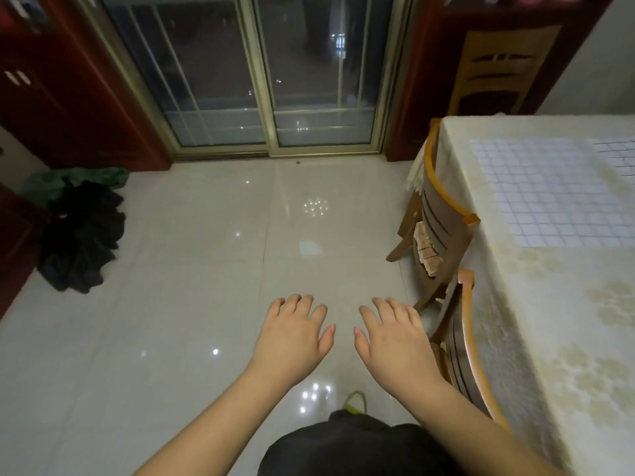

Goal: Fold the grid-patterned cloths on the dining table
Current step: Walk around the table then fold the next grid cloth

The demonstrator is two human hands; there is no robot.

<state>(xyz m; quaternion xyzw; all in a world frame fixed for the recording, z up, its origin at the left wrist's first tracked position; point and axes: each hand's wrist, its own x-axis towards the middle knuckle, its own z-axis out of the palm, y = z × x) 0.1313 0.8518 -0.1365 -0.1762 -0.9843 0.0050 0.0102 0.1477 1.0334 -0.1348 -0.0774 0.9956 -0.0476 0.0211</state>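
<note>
A pale blue grid-patterned cloth (546,194) lies flat on the dining table (556,321) at the right, which is covered by a cream floral tablecloth. A second cloth, white with dark grid lines (618,154), shows at the right edge beside it. My left hand (295,333) and my right hand (391,338) are held out over the floor, palms down, fingers spread and holding nothing. Both hands are left of the table and away from the cloths.
Two wooden chairs (443,228) (460,348) stand tucked against the table's left side. A heap of dark and green clothes (79,231) lies on the shiny tiled floor at the left. Glass sliding doors (254,73) and red cabinets stand at the back.
</note>
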